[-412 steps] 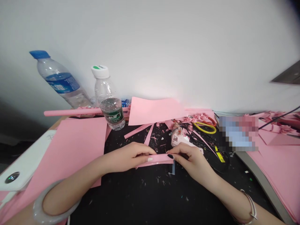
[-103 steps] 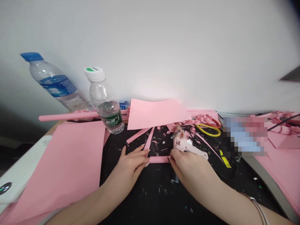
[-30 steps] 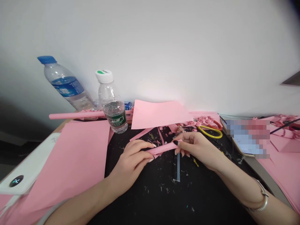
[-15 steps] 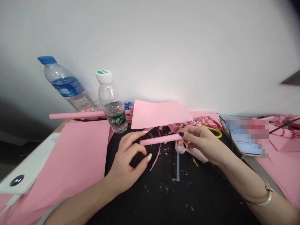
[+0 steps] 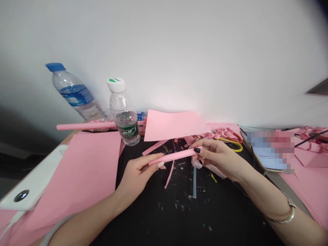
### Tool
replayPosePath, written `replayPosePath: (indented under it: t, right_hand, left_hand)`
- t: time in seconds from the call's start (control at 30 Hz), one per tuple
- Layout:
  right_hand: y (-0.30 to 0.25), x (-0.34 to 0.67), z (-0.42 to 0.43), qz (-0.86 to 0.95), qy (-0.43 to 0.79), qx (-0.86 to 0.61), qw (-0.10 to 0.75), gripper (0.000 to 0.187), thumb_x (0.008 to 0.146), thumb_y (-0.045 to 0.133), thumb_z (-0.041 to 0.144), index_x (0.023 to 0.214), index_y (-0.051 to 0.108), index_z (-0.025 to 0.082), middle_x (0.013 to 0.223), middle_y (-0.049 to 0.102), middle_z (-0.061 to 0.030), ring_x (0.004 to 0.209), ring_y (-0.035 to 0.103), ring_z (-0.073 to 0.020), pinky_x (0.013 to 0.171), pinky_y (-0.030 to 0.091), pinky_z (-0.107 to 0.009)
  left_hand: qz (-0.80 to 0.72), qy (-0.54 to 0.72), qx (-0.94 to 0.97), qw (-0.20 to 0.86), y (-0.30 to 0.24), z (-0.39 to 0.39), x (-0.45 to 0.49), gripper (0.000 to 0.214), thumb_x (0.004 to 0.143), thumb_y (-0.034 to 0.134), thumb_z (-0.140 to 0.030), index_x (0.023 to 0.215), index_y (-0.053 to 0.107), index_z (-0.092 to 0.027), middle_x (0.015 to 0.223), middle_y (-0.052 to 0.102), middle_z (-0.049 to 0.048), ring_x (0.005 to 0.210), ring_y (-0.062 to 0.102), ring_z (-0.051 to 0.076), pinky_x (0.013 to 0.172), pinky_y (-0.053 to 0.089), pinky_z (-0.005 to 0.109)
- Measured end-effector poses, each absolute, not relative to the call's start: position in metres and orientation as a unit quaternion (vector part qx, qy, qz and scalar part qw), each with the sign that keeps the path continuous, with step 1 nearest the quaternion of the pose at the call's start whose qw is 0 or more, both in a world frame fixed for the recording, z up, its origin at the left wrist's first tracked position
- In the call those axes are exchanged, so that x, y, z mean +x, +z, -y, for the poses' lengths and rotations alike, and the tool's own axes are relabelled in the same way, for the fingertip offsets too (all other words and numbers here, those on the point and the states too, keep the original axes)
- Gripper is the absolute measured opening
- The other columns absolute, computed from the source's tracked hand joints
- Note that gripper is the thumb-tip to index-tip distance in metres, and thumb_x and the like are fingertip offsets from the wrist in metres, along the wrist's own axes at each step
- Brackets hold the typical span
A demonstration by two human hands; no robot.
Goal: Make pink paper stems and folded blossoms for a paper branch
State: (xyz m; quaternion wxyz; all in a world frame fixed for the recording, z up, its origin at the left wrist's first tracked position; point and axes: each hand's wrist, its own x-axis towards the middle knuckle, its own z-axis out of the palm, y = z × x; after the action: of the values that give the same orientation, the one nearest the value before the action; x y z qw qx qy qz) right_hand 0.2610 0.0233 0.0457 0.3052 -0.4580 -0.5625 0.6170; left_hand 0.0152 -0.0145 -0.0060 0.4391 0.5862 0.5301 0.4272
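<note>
A thin roll of pink paper (image 5: 176,156) is held just above the black table (image 5: 179,212), tilted up to the right. My left hand (image 5: 138,172) pinches its left end between thumb and fingers. My right hand (image 5: 220,159) grips its right end, dark-nailed thumb on top. Under my right hand lies a white and pink glue gun (image 5: 205,166), partly hidden. A clear glue stick (image 5: 194,182) lies on the table below the roll, beside a loose pink strip (image 5: 169,175).
Two water bottles (image 5: 74,97) (image 5: 124,118) stand at the back left by a long pink paper tube (image 5: 84,126). Pink sheets (image 5: 82,171) (image 5: 174,124) lie left and behind. Yellow-handled scissors (image 5: 232,143), paper flowers (image 5: 222,131), a phone (image 5: 269,153) and a white device (image 5: 30,184) surround the spot.
My left hand, which had let go and opened half a second ago, has closed again on the roll's left end. The roll has been lifted off the table since one second ago.
</note>
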Motion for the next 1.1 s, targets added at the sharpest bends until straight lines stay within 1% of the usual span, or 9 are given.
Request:
replayPosePath:
  t: [0.2, 0.33, 0.43, 0.53, 0.73, 0.8, 0.9, 1.03, 1.1]
  right_hand:
    - [0.043, 0.260, -0.024, 0.662, 0.504, -0.482, 0.274, 0.011, 0.075, 0.063, 0.020, 0.085, 0.064, 0.016, 0.067, 0.061, -0.0006, 0.057, 0.053, -0.0105, 0.051, 0.041, -0.023]
    - [0.041, 0.262, -0.027, 0.661, 0.524, -0.476, 0.250, 0.014, 0.077, 0.060, 0.023, 0.085, 0.065, 0.013, 0.064, 0.064, -0.0025, 0.053, 0.052, -0.0097, 0.049, 0.041, -0.022]
    - [0.040, 0.264, -0.029, 0.656, 0.537, -0.475, 0.235, 0.016, 0.077, 0.060, 0.025, 0.084, 0.065, 0.012, 0.063, 0.065, -0.0026, 0.050, 0.051, -0.0088, 0.048, 0.041, -0.021]
    - [0.038, 0.264, -0.029, 0.652, 0.541, -0.477, 0.232, 0.016, 0.077, 0.060, 0.025, 0.085, 0.065, 0.012, 0.063, 0.064, -0.0019, 0.049, 0.051, -0.0082, 0.046, 0.041, -0.020]
    - [0.038, 0.256, -0.025, 0.660, 0.553, -0.461, 0.212, 0.019, 0.076, 0.063, 0.028, 0.088, 0.066, 0.013, 0.059, 0.062, -0.0003, 0.046, 0.048, -0.0075, 0.043, 0.038, -0.019]
    - [0.039, 0.255, -0.024, 0.665, 0.557, -0.453, 0.207, 0.019, 0.076, 0.064, 0.029, 0.088, 0.067, 0.014, 0.056, 0.059, 0.0011, 0.044, 0.045, -0.0068, 0.042, 0.035, -0.019]
    - [0.039, 0.256, -0.024, 0.640, 0.570, -0.441, 0.268, 0.020, 0.072, 0.068, 0.032, 0.082, 0.066, 0.014, 0.058, 0.054, 0.0021, 0.048, 0.044, -0.0073, 0.044, 0.033, -0.020]
    - [0.036, 0.259, -0.025, 0.600, 0.599, -0.419, 0.325, 0.022, 0.071, 0.069, 0.033, 0.079, 0.063, 0.013, 0.058, 0.051, 0.0023, 0.051, 0.043, -0.0083, 0.049, 0.036, -0.022]
    - [0.035, 0.260, -0.025, 0.608, 0.598, -0.417, 0.314, 0.021, 0.070, 0.070, 0.032, 0.079, 0.064, 0.013, 0.064, 0.054, 0.0008, 0.052, 0.043, -0.0077, 0.048, 0.034, -0.022]
  left_hand:
    - [-0.514, 0.425, 0.567, 0.483, -0.005, 0.014, 0.016, 0.025, 0.079, 0.061, -0.029, 0.102, 0.068, -0.020, 0.076, 0.073, 0.0013, 0.072, 0.067, 0.017, 0.073, 0.054, 0.029]
    - [-0.528, 0.394, 0.587, 0.470, -0.002, 0.014, 0.017, 0.027, 0.074, 0.066, -0.029, 0.100, 0.069, -0.022, 0.094, 0.073, 0.0022, 0.084, 0.067, 0.020, 0.080, 0.052, 0.031]
    - [-0.542, 0.362, 0.615, 0.443, -0.002, 0.014, 0.017, 0.028, 0.073, 0.066, -0.031, 0.100, 0.070, -0.023, 0.100, 0.071, 0.0019, 0.087, 0.066, 0.021, 0.077, 0.051, 0.030]
    - [-0.543, 0.330, 0.653, 0.412, -0.002, 0.013, 0.017, 0.024, 0.077, 0.062, -0.030, 0.099, 0.070, -0.024, 0.093, 0.072, 0.0002, 0.080, 0.065, 0.020, 0.069, 0.050, 0.028]
    - [-0.460, 0.284, 0.781, 0.313, 0.000, 0.017, 0.018, 0.018, 0.080, 0.059, -0.027, 0.094, 0.069, -0.024, 0.075, 0.067, -0.0002, 0.067, 0.058, 0.015, 0.064, 0.045, 0.027]
    - [-0.442, 0.316, 0.789, 0.288, 0.000, 0.017, 0.017, 0.021, 0.081, 0.058, -0.028, 0.099, 0.067, -0.022, 0.085, 0.068, 0.0026, 0.078, 0.058, 0.017, 0.072, 0.046, 0.030]
    - [-0.470, 0.372, 0.767, 0.228, -0.004, 0.010, 0.013, 0.024, 0.086, 0.050, -0.023, 0.106, 0.062, -0.021, 0.103, 0.065, 0.0058, 0.099, 0.055, 0.020, 0.089, 0.043, 0.036]
    - [-0.504, 0.343, 0.780, 0.139, -0.017, -0.009, 0.004, 0.041, 0.085, 0.044, -0.016, 0.125, 0.048, -0.023, 0.126, 0.052, 0.0074, 0.117, 0.044, 0.024, 0.099, 0.036, 0.045]
    - [-0.513, 0.313, 0.787, 0.138, -0.023, -0.015, 0.001, 0.041, 0.084, 0.042, -0.013, 0.124, 0.049, -0.022, 0.123, 0.053, 0.0082, 0.115, 0.047, 0.024, 0.097, 0.038, 0.045]
